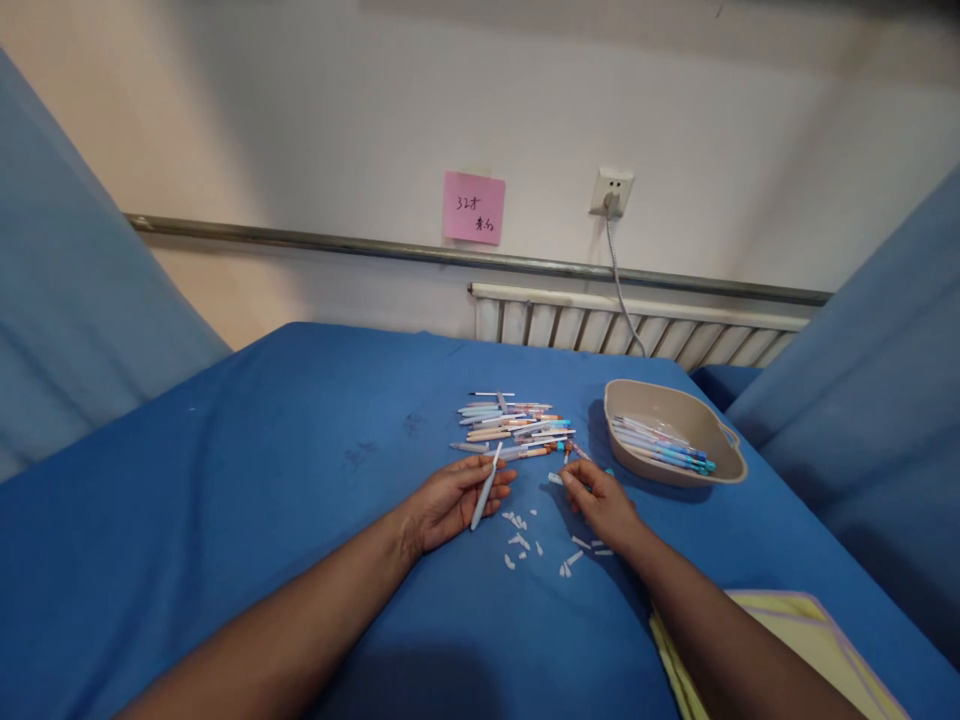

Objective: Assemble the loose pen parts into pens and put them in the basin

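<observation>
My left hand (454, 500) is palm up, holding a pale grey-blue pen barrel (484, 500) with a thin white end pointing up. To the right, my right hand (600, 498) pinches a small whitish piece (555, 479) with a bluish tint, its exact kind too small to tell. Beyond both hands lies a loose pile of pens and pen parts (510, 425) in white, orange and light blue. On the cloth between and below the hands are several small white bits (519, 541) and short white sticks (576, 557).
A beige basket (667, 395) with several blue and white pens (660, 445) stands at the right. A yellow cloth (787, 640) lies under my right forearm's side. Blue cloth (300, 430) covers the table. Behind are a radiator (555, 320), a rail and a plugged-in cable (615, 255).
</observation>
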A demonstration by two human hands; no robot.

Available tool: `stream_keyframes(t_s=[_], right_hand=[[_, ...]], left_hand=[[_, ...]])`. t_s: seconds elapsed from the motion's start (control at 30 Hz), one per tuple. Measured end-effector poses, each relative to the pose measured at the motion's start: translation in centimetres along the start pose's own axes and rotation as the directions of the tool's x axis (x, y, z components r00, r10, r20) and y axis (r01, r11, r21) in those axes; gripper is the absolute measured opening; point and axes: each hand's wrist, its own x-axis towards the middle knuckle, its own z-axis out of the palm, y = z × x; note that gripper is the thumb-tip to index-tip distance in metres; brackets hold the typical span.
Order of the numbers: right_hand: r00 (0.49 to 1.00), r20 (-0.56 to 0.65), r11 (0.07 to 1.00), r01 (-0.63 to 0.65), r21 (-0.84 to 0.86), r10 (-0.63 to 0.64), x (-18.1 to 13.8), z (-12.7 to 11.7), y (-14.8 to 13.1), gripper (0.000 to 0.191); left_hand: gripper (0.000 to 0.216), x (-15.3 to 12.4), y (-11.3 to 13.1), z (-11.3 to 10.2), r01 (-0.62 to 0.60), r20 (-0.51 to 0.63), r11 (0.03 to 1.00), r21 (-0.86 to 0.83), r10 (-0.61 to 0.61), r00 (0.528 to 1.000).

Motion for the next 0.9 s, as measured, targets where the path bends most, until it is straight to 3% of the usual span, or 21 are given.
stream_keyframes(t_s=[0.27, 0.63, 0.9], right_hand=[[0.994, -0.044, 0.984, -0.093, 0.152, 0.101, 0.23, 0.07, -0.33, 0.039], [0.986, -0.043, 0.963, -0.145, 0.226, 0.158, 0.82, 0.22, -0.04, 0.035], [0.988, -0.007, 0.900, -0.138, 0.414, 0.155, 0.88, 0.38, -0.19, 0.040]], left_hand=[[0.019, -0.02, 0.00, -0.17, 0.010, -0.009, 1.000, 0.001, -0.010, 1.000], [0.022, -0.40, -0.06, -0.59, -0.036, -0.025, 0.999, 0.039, 0.037, 0.999], [0.025, -0.57, -0.54, -0.69, -0.101, -0.012, 0.990, 0.097, 0.103, 0.995]])
